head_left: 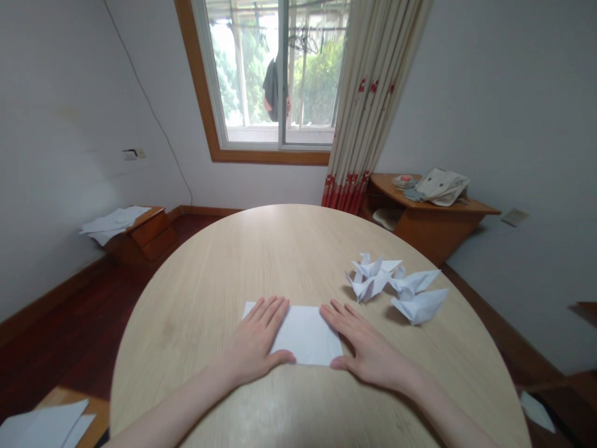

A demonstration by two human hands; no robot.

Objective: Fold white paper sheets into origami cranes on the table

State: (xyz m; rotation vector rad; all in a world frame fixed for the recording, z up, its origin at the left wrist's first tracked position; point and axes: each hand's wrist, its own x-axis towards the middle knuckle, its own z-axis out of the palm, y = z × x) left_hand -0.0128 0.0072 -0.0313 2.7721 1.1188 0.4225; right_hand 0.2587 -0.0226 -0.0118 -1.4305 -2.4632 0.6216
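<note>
A white sheet of paper (305,333) lies flat on the round wooden table (261,261), near its front. My left hand (256,345) rests flat on the sheet's left part, fingers stretched out and together. My right hand (364,345) lies flat over the sheet's right edge, fingers stretched out, thumb at the sheet's near corner. Neither hand grips anything. To the right of my right hand sit several folded white paper birds (396,286) in a loose cluster.
A low wooden stand with loose papers (116,221) is by the left wall. A wooden corner shelf (429,208) with a bag stands at the right beside a curtain (368,99). More white sheets (44,426) lie at the bottom left. A window is straight ahead.
</note>
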